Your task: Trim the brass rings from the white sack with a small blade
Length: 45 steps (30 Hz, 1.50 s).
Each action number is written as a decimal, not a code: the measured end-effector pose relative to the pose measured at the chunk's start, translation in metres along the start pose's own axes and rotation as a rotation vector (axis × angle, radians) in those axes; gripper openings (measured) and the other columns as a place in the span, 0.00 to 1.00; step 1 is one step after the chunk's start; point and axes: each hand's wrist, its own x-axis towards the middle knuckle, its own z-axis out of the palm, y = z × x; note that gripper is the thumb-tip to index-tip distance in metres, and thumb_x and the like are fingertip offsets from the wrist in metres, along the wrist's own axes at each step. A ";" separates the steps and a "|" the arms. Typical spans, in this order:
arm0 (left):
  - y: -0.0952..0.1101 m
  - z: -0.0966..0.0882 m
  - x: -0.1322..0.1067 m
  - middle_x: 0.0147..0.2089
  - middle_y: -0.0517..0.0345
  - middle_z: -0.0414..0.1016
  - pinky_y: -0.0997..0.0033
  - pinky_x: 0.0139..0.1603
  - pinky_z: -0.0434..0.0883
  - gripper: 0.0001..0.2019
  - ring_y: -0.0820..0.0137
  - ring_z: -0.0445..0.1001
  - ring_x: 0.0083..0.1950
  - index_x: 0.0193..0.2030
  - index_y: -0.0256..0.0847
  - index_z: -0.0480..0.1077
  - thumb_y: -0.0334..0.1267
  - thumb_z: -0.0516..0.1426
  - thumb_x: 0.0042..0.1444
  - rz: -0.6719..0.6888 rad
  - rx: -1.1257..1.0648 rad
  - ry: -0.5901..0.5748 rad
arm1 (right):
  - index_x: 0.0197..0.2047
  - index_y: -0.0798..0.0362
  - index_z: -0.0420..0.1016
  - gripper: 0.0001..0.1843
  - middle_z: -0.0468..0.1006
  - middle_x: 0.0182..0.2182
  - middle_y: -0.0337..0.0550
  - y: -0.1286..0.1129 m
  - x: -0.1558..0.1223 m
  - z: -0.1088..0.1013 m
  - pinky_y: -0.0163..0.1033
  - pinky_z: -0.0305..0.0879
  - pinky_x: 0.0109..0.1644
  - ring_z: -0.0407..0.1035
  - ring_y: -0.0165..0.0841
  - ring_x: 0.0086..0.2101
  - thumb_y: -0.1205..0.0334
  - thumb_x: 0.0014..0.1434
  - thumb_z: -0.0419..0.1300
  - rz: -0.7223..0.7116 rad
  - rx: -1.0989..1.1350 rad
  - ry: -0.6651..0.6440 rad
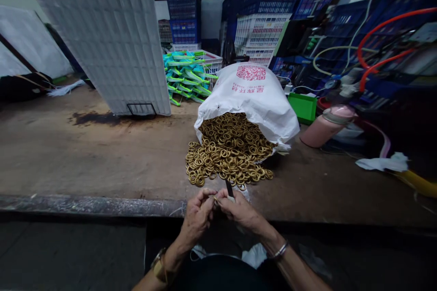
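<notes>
Brass-coloured ring (215, 198) is pinched between left hand (199, 211) and right hand (241, 209), in front of white sack (252, 93); slim black tool (229, 187) is also gripped by right hand, pointed sackward. Ring pile (227, 160) is spilled at sack mouth, just beyond both hands.
</notes>
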 end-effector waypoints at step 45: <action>0.007 0.002 0.009 0.16 0.68 0.60 0.82 0.13 0.51 0.18 0.82 0.53 0.13 0.28 0.39 0.61 0.54 0.50 0.52 -0.064 0.060 -0.191 | 0.27 0.52 0.63 0.07 0.67 0.21 0.36 0.019 0.011 -0.017 0.32 0.52 0.29 0.60 0.28 0.24 0.68 0.51 0.46 -0.222 -0.832 0.291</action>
